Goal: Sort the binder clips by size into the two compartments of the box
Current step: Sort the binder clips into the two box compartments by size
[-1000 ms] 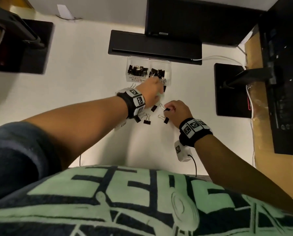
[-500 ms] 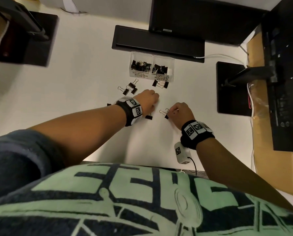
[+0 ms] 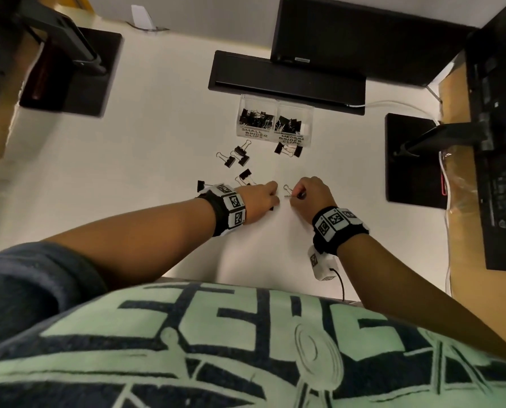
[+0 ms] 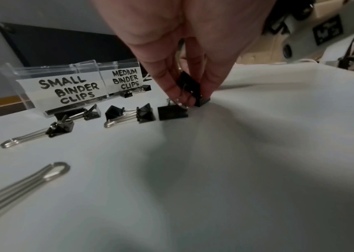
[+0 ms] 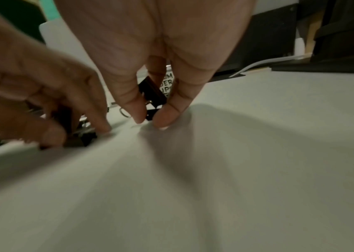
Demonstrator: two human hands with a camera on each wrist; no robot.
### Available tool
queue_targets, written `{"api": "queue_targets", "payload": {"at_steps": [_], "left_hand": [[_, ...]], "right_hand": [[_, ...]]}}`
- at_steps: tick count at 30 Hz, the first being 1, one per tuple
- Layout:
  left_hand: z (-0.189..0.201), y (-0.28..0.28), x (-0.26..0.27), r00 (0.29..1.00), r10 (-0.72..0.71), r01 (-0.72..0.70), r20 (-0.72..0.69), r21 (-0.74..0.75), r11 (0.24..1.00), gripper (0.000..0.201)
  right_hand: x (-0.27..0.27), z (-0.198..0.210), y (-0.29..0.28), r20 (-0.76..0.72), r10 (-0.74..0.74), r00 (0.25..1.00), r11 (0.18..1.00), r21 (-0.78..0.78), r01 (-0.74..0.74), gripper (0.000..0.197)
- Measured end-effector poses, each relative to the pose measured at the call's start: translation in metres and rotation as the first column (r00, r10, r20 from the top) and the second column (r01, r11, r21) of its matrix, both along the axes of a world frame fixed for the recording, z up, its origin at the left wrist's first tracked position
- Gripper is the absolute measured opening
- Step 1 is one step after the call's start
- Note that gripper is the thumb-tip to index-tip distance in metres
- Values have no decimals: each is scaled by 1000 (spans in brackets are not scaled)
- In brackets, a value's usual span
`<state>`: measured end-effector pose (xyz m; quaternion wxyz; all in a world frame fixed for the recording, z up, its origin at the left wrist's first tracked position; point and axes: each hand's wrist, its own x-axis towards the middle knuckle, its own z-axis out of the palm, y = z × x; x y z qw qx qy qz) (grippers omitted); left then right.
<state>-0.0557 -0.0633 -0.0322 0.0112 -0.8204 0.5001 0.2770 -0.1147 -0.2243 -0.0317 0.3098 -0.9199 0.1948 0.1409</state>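
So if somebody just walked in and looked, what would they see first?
Probably the two hands in the middle of the white table: the left hand pinches a small black binder clip down on the tabletop, and the right hand pinches another black clip just beside it. Behind them stands the clear plastic two-compartment box with handwritten SMALL and MEDIUM labels, black clips piled inside and more scattered in front.

Both forearms reached forward, hands close together, knuckles up. Left hand [image 3: 259,198] had fingertips [image 4: 172,93] pinched downward. Right hand [image 3: 312,195] likewise, thumb and fingers [image 5: 136,109] pinched together.
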Motion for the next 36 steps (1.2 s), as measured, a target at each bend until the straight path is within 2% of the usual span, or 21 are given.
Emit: {"api": "queue_targets", "payload": {"at_steps": [6,10,14,16,19,20,23,28,31,34,36], "left_hand": [[3,-1,-1,994,-90,88,65,35,996,33],[2,-1,-2,996,-62,60,66,28,998,34],[-2,0,4,999,28,-28,24,6,1000,43],[-1,0,11,994,107,-109,-28,-56,993,45],[8,-2,27,975,207,-219,-82,-181,959,41],[13,-4,33,971,225,-238,-84,-215,947,42],[29,-15,54,950,302,-313,-85,-329,891,35],[54,-37,93,922,382,-372,-67,-433,821,30],[63,-53,112,919,392,-370,-41,-435,821,29],[64,-67,125,922,388,-359,-17,-414,836,31],[62,-73,130,927,376,-347,-2,-390,853,31]], "right_hand": [[28,20,-8,21,-235,972,950,215,225,8],[62,42,-18,71,-314,947,903,332,274,15],[101,54,-23,174,-210,962,968,177,180,14],[118,53,-24,187,-159,969,985,91,144,16],[131,50,-24,178,-112,978,994,38,107,7],[133,49,-24,179,-101,979,995,21,99,12],[131,45,-27,206,-128,970,992,15,127,21],[105,44,-28,241,-214,947,977,47,209,15],[82,31,-25,182,-151,972,988,46,145,24],[68,13,-25,38,-3,999,999,-44,4,37],[66,3,-26,-38,43,998,995,-85,-47,47]]}}
